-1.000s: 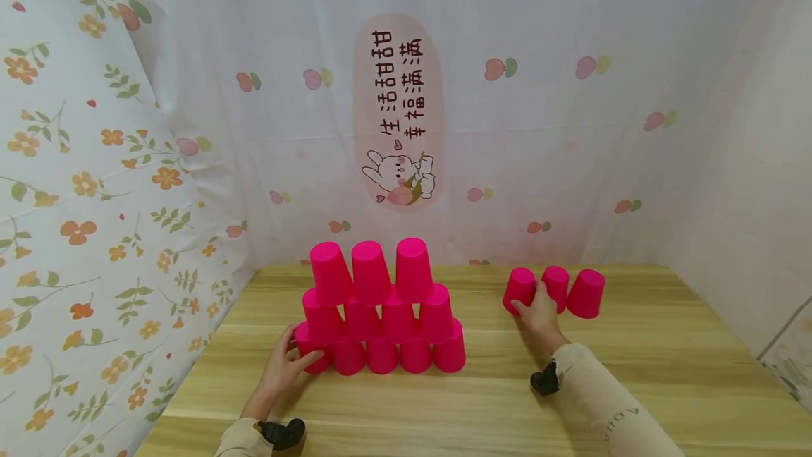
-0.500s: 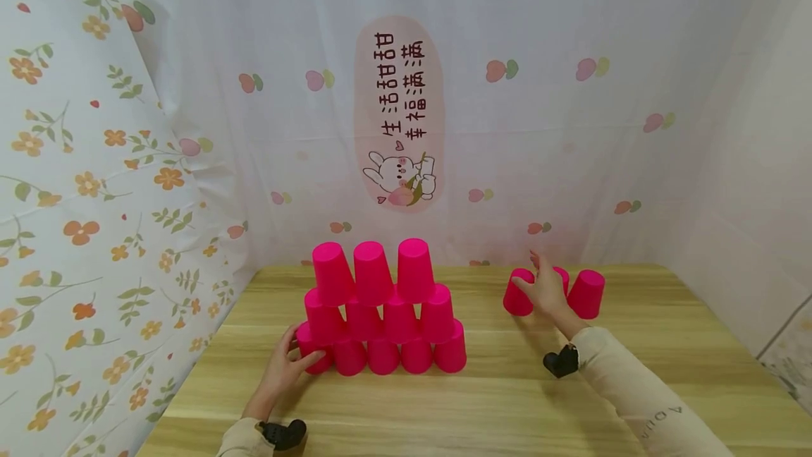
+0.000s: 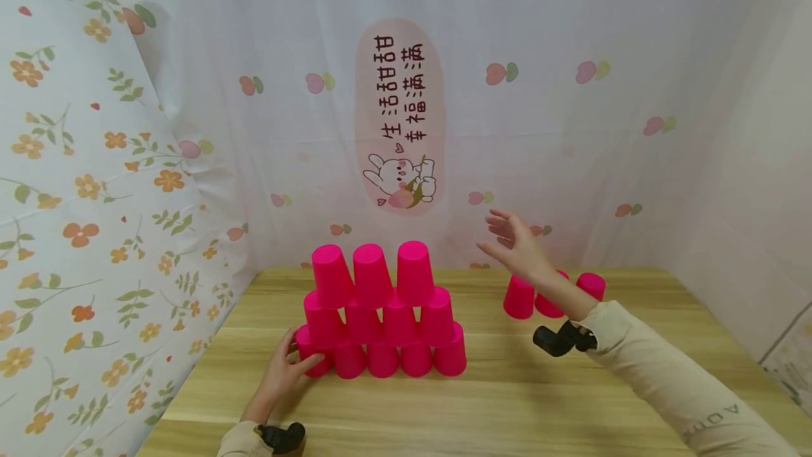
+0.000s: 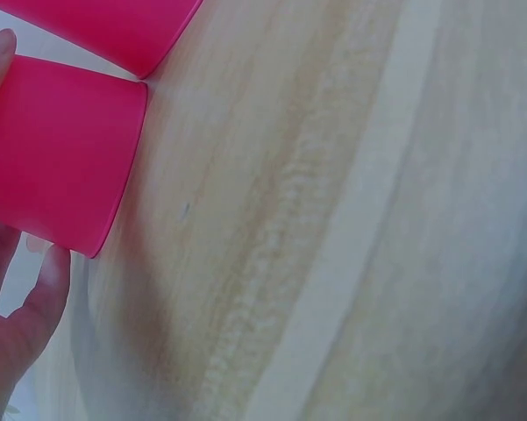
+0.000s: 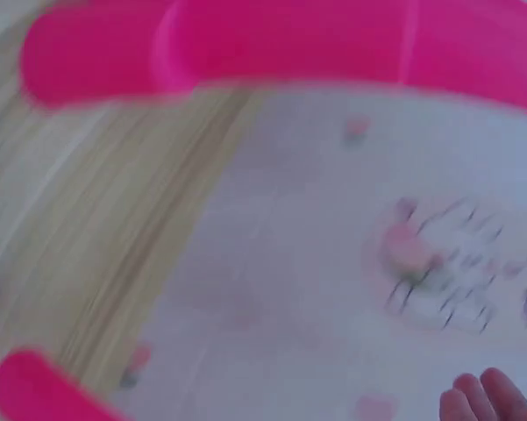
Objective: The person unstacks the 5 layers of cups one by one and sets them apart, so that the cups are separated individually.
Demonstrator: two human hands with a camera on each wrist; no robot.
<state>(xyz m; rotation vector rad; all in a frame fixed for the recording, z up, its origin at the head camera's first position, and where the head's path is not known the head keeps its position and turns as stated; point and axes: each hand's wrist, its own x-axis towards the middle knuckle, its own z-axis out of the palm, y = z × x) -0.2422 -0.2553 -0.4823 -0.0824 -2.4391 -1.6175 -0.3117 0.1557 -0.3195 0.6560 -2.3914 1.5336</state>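
Note:
Upside-down pink plastic cups form a stacked wall of three rows, with three cups in the top row (image 3: 373, 277). My left hand (image 3: 283, 371) holds the leftmost bottom cup (image 3: 314, 355), thumb on one side and fingers on the other. The left wrist view shows this same cup (image 4: 57, 153) between the digits. Raised above the table on the right, my right hand (image 3: 519, 249) has spread, relaxed fingers and carries nothing. Below it, three loose pink cups stand upside down; the left one (image 3: 519, 298) and the right one (image 3: 591, 286) show beside my forearm.
The wooden table (image 3: 393, 415) runs back to a white patterned curtain (image 3: 545, 20). A flowered cloth (image 3: 82, 196) hangs along the left side. Black wrist devices sit on the left wrist (image 3: 283, 437) and the right wrist (image 3: 561, 338).
My right hand has left the loose cups, rising up and slightly left with nothing in it. The left hand stays at the bottom cup, and the stacked wall has not changed.

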